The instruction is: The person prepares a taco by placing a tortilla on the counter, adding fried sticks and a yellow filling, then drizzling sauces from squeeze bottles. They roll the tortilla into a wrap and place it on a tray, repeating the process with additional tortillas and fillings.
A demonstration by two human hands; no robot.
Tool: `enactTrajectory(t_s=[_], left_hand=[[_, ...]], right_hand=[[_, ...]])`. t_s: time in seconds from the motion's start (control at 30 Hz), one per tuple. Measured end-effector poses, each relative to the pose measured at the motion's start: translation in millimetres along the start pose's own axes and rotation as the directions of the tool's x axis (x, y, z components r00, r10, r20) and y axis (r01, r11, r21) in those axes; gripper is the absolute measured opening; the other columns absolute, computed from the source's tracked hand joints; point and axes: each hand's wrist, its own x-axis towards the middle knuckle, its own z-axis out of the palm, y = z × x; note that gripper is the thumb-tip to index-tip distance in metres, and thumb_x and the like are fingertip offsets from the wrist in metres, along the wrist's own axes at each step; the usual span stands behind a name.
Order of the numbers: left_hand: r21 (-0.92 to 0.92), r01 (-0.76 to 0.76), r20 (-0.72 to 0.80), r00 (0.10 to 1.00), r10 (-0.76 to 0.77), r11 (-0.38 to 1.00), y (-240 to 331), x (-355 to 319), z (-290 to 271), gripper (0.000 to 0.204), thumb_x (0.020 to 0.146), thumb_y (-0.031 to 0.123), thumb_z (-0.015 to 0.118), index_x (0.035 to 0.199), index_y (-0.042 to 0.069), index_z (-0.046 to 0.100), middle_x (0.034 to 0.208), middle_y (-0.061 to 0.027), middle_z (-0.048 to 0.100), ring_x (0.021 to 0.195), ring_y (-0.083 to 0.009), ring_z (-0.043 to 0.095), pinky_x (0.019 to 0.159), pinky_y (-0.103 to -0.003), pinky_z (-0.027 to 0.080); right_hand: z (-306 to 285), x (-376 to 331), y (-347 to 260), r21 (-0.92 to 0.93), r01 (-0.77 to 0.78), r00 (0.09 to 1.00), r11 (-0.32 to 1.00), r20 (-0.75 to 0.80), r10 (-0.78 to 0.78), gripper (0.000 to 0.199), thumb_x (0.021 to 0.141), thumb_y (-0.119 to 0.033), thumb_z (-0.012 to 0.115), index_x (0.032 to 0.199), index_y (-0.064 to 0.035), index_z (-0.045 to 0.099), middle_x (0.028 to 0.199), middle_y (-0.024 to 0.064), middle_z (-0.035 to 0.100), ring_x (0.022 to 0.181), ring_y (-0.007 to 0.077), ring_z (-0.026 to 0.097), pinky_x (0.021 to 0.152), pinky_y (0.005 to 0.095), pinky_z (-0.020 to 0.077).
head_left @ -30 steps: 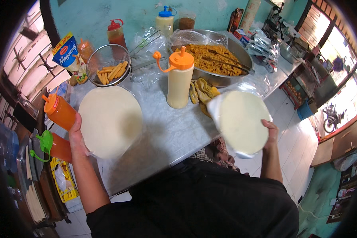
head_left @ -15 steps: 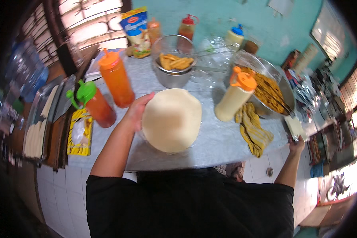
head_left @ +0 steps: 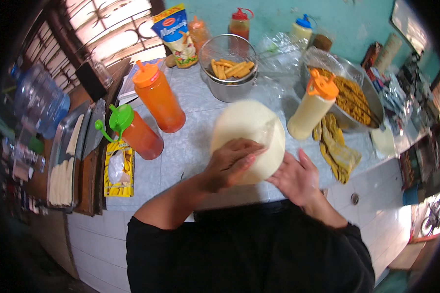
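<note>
A pale round sheet of flatbread (head_left: 259,168) lies in front of me, its outline smeared by motion. My left hand (head_left: 232,163) reaches over it with fingers drawn together, the tips near a glossy see-through patch; what they hold, if anything, I cannot make out. My right hand (head_left: 300,180) is open at the flatbread's right edge, thumb raised and fingers spread, fingertips at the rim. Close by on the right stands a cream-filled squeeze bottle (head_left: 305,112) with an orange cap. A yellow-and-grey cloth (head_left: 335,151) lies beyond my right hand.
Left stand an orange squeeze bottle (head_left: 161,105) and a green-capped red one (head_left: 142,136), beside a yellow packet (head_left: 119,171). Behind sit a pot with a strainer of fried sticks (head_left: 232,69) and a metal tray of shredded filling (head_left: 374,95) with tongs. A pale sheet (head_left: 383,141) lies at the right edge.
My right hand has come from the pale sheet at the table's right edge to the flatbread. My left hand has moved from the flatbread's left rim to over its middle. The view has shifted.
</note>
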Motion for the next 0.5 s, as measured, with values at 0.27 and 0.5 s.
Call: enactTrajectory(t_s=[0.27,0.5], left_hand=[[-0.638,0.343,0.033,0.907,-0.420,0.690,-1,14,-27,0.059,0.097,0.044,0.037,0.133,-0.002,0.044,0.121,-0.0111,0.058,0.094,-0.0184,0.061,0.093,-0.035,0.043],[0.486,-0.172,0.166,0.981,0.103,0.857,26,5,1,0.064,0.076,0.032,0.068,0.127,-0.001,0.047,0.119,-0.0199,0.054,0.109,-0.0335,0.053,0.092,-0.042,0.042]], right_hand=[[-4,32,22,-0.008,0.031,0.994,0.999,-0.109,-0.032,0.047,0.097,-0.025,0.038,0.136,0.0013,0.033,0.133,0.0158,0.048,0.121,0.0289,0.049,0.105,0.0410,0.0382],[15,21,32,0.014,0.035,0.994,0.999,0.103,-0.037,0.055,0.099,-0.040,0.032,0.140,-0.0028,0.028,0.136,0.0123,0.045,0.123,0.0247,0.046,0.104,0.0379,0.0370]])
